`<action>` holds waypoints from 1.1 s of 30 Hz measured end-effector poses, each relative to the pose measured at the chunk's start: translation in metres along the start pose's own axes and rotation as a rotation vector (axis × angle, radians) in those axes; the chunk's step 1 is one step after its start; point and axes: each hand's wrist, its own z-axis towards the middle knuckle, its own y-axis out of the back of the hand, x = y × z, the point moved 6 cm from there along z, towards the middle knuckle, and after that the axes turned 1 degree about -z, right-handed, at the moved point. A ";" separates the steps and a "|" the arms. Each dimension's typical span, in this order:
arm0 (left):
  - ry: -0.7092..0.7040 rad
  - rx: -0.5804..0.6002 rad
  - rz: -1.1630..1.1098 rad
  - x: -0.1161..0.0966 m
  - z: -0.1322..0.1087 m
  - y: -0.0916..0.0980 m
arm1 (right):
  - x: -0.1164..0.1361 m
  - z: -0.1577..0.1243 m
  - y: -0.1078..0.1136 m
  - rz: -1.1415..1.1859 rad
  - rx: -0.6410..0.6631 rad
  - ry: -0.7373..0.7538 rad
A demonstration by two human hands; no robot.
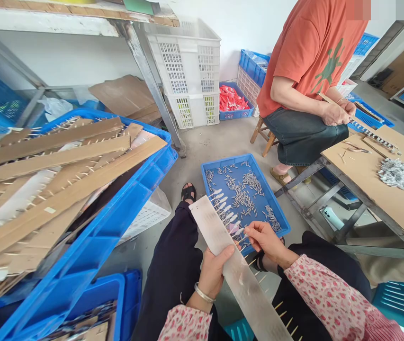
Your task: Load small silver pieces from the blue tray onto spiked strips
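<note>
My left hand is wrapped around a long, pale cardboard strip, thumb on its face. Wooden sticks poke out along the strip's right edge. On the sticks at the far end sit small silvery, leaf-shaped pieces; those nearer to me are bare. Over that edge, my right hand pinches at the tip of a stick, where a small silvery piece seems to be between thumb and fingers. Beyond the strip, a shallow blue tray on the floor holds many loose silvery pieces.
At left, a large blue crate is heaped with stick-studded cardboard strips. A co-worker sits on a stool at a cardboard-topped table with pliers and a silvery pile. White crates stand behind.
</note>
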 end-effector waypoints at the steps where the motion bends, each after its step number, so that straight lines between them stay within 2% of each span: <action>1: -0.001 0.000 -0.001 0.000 0.000 0.000 | 0.000 0.000 0.000 0.000 -0.001 0.002; 9: 0.008 0.000 0.014 0.003 0.000 0.001 | -0.005 -0.001 -0.007 -0.005 0.002 0.026; 21: -0.033 -0.099 -0.019 0.006 0.001 0.010 | -0.009 -0.008 -0.014 0.023 -0.017 0.032; 33: -0.048 -0.092 -0.033 0.008 0.000 0.010 | -0.020 -0.012 -0.024 0.016 0.002 0.003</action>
